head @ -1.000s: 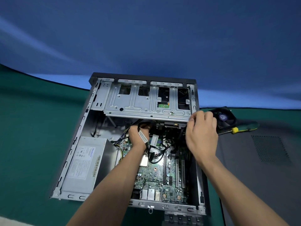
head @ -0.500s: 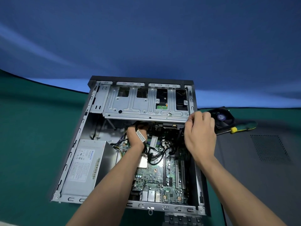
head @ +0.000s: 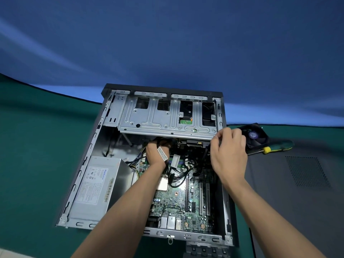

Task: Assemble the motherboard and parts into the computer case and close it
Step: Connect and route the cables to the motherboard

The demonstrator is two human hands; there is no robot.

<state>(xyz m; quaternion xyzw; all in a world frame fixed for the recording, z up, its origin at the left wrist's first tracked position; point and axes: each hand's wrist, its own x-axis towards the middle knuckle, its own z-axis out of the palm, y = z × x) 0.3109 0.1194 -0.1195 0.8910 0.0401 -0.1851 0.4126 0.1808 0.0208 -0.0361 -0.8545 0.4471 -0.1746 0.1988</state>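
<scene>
We are looking down at the open computer case (head: 78,185), a grey sheet-metal box lying on its side on the green-covered table (head: 33,164). Inside, the green motherboard (head: 178,203) is sitting flat on the case floor at the near right, studded with long black slots and small capacitors. The boxy silver power supply (head: 96,187) is lying at the near left, its label facing up. Across the far end, the stamped, ribbed metal drive cage (head: 163,118) is spanning the case.

Our left hand (head: 157,154) is reaching under the cage's near edge, its grip curled around a bundle of black cables (head: 178,174) with white tags. Our right hand (head: 229,155) is at the cage's right near corner, fingers bent and pinching its metal edge.

To the right of the case, a flat dark side panel (head: 297,183) with a perforated vent patch is lying on the table. Beyond it, a square black fan (head: 256,135) and a green-and-yellow-handled screwdriver (head: 275,148) are resting.
</scene>
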